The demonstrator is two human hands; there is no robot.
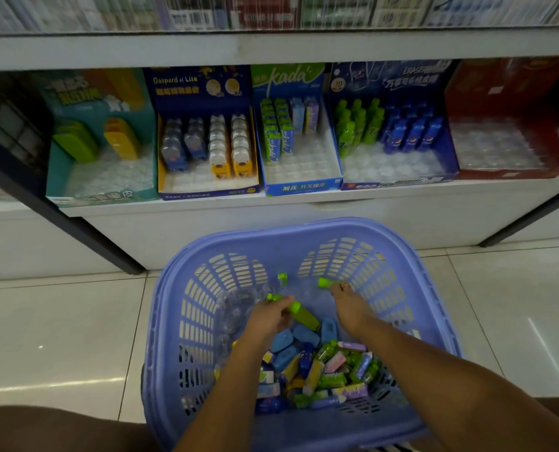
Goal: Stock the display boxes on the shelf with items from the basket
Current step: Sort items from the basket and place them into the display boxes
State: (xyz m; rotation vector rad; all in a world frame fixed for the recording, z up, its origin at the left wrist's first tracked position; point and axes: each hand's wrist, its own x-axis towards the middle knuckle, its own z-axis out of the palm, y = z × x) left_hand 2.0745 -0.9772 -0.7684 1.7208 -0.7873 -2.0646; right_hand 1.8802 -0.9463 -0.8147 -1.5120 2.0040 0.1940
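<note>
Nearest, the purple basket (160, 321) stands on the tiled floor (59, 321). Its near half holds a loose heap of small packs (330, 376) in green, lilac, yellow and blue wrappers, with a few blue cases (291, 340) on top. Both forearms reach in over the heap.

The left hand (268, 316) has its grip curled round green sticks (304, 316), with a bright cap poking out past the fingers; how many it holds I cannot tell. The right hand (350, 305), a little farther in, pinches a green-capped piece (324, 282) at its fingertips. A small green piece (282, 278) lies loose between the hands, beside crumpled clear trays (239, 308) at the basket's far left.

These goods look light, stiff and smooth in their wrap, so several should fit in one hand but may slide. Holding them across the body rather than by the cap seems safest.

Farther off, the shelf (271, 203) carries a row of display boxes (301, 187). From left to right:
- A teal box (108, 194) holds a few green and yellow pieces.
- A navy box (203, 83) is mostly filled.
- A green-topped box (288, 76) is filled only at the back.
- A dark blue box (392, 76) has upright green sticks on its left that look like those in hand, with bare tray cells in front.
- A red box (506, 93) looks unfilled.
</note>
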